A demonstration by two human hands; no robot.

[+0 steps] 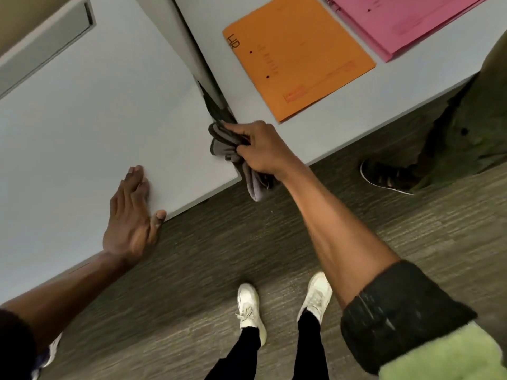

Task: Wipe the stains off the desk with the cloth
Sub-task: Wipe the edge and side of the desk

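Note:
A pale grey desk (90,111) fills the left of the head view, and I see no stain on its bare top. My right hand (263,149) is shut on a bunched grey cloth (225,145) at the desk's right corner, by the gap to a second desk. Part of the cloth hangs down below my fist past the desk edge. My left hand (131,215) lies flat and open on the desk near its front edge, thumb over the rim.
The second grey desk (323,130) at right carries an orange folder (296,56) and pink papers (406,23). A grey panel (46,42) stands at top left. Another person's dark shoe (384,176) and green clothing are at right. My white shoes (249,308) stand on the carpet.

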